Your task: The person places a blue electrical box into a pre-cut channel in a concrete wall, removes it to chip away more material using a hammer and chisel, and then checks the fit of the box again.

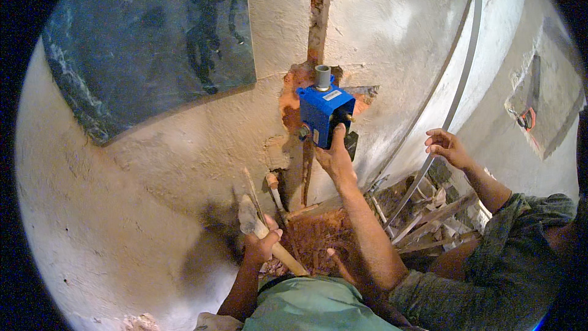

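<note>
My left hand [262, 246] is closed round the wooden handle of a hammer [283, 256], whose greyish head points up toward the wall. A thin rod [252, 187] rises beside the hammer head; whether I also grip it cannot be made out. Partly behind another person's forearm, my right hand [343, 268] shows a finger stretched out, with nothing seen in it. That person's hand [338, 162] holds a blue box [326, 112] with a grey pipe fitting [323, 77] on top, against a broken-out recess in the wall. The person's other hand [450, 149] is raised at the right.
A vertical groove [317, 24] runs up the plaster above the box. A dark stone-like slab [153, 43] is at upper left. Reddish rubble [318, 233] lies below the recess. Wood scraps [435, 214] and a long grey strip [462, 86] are at right.
</note>
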A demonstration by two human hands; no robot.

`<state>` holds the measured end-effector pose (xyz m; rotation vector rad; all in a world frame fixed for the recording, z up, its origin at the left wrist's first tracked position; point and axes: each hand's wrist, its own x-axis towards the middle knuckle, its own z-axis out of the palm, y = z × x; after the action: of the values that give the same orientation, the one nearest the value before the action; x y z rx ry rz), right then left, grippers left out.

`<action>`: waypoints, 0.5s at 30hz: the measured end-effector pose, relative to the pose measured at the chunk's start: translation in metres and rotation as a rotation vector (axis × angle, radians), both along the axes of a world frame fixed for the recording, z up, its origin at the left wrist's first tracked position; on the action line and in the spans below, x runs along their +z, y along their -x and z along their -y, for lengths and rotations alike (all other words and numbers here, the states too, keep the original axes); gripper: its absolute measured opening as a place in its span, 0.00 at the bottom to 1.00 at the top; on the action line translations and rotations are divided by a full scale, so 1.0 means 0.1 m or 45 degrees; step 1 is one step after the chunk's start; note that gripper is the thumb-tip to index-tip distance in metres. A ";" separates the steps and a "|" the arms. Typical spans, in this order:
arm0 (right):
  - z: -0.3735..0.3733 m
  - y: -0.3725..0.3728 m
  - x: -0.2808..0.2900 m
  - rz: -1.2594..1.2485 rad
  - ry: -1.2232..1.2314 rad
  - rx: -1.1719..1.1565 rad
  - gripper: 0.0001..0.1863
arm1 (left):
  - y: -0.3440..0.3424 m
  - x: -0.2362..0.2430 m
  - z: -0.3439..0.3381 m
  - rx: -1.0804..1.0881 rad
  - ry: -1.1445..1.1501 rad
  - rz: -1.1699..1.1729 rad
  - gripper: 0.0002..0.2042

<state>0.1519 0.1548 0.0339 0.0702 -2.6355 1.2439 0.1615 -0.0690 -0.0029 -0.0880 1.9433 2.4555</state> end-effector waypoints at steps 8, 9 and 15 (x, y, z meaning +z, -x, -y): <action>0.21 1.53 0.71 -0.023 -0.119 0.309 0.18 | 0.02 -0.08 0.04 0.019 -0.029 0.013 0.12; 0.18 1.60 0.73 -0.008 -0.125 0.321 0.18 | 0.03 -0.08 0.02 0.029 -0.061 0.011 0.13; 0.18 1.79 0.76 0.022 -0.047 0.462 0.19 | 0.05 -0.11 0.14 0.094 -0.007 0.085 0.14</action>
<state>-0.0269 0.1367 0.1102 0.5683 -2.7426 1.3012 0.1569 -0.0825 -0.0140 -0.2430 1.9401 2.4679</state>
